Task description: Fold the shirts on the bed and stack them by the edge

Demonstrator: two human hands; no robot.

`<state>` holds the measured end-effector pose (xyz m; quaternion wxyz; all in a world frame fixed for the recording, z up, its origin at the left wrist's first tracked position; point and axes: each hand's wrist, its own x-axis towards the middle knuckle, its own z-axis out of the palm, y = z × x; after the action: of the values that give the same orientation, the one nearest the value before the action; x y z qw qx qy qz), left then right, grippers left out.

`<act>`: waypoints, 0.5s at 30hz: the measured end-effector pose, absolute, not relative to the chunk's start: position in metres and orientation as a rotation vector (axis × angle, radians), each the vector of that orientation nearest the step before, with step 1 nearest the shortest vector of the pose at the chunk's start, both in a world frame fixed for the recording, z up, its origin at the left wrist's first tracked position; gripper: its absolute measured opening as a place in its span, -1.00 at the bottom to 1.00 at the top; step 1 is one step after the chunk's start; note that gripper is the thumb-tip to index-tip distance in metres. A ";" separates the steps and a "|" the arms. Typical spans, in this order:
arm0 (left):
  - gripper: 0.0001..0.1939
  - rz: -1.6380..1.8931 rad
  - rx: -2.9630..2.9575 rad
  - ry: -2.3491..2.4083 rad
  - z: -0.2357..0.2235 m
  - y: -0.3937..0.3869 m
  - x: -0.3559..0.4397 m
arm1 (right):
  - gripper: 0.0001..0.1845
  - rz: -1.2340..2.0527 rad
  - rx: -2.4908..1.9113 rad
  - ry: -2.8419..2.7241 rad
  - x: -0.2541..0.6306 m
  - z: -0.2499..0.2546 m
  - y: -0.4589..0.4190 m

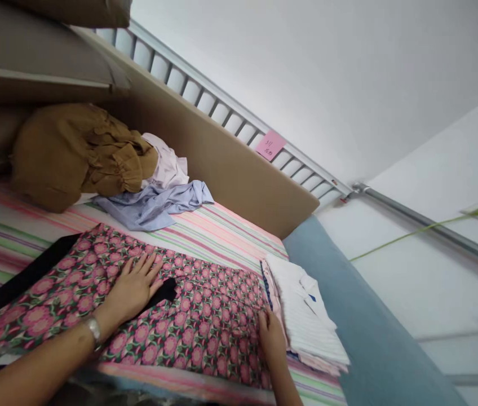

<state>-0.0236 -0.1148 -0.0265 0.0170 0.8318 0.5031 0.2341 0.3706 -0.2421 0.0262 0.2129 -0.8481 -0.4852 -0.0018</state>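
A pink-and-green floral garment (205, 316) lies spread out on the striped bed sheet, folded inward, with a black piece (166, 290) showing at its middle and a black strip (36, 270) sticking out at its far left. My left hand (133, 290) rests flat on it with the fingers stretched out. At the garment's right end, my right hand (271, 335) has its fingers bent around the edge. Just beyond that hand is a stack of folded clothes, topped by a white collared shirt (306, 304).
A brown ruffled garment (82, 155), a pale pink garment (165, 160) and a light blue garment (158, 203) lie crumpled near the brown board (222, 163). A barred rail with a pink note (270, 145) runs above. A blue-grey panel (349, 327) borders the right.
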 end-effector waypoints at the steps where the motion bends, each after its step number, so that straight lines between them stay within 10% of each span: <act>1: -0.46 0.725 2.605 1.571 -0.028 -0.115 -0.024 | -0.36 0.041 -2.407 -1.293 0.381 0.026 -0.243; 11: -0.47 0.703 2.605 1.570 -0.024 -0.115 -0.024 | -0.15 0.267 -2.560 -1.000 0.403 0.037 -0.190; 15: -0.50 0.741 2.529 1.538 -0.009 -0.120 -0.019 | -0.35 0.499 -2.487 -0.864 0.424 0.047 -0.179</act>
<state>-0.0195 -0.1201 -0.0095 0.0452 0.8281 0.5034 0.2425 0.4240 -0.1788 0.0468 0.2291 -0.9034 -0.3138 0.1814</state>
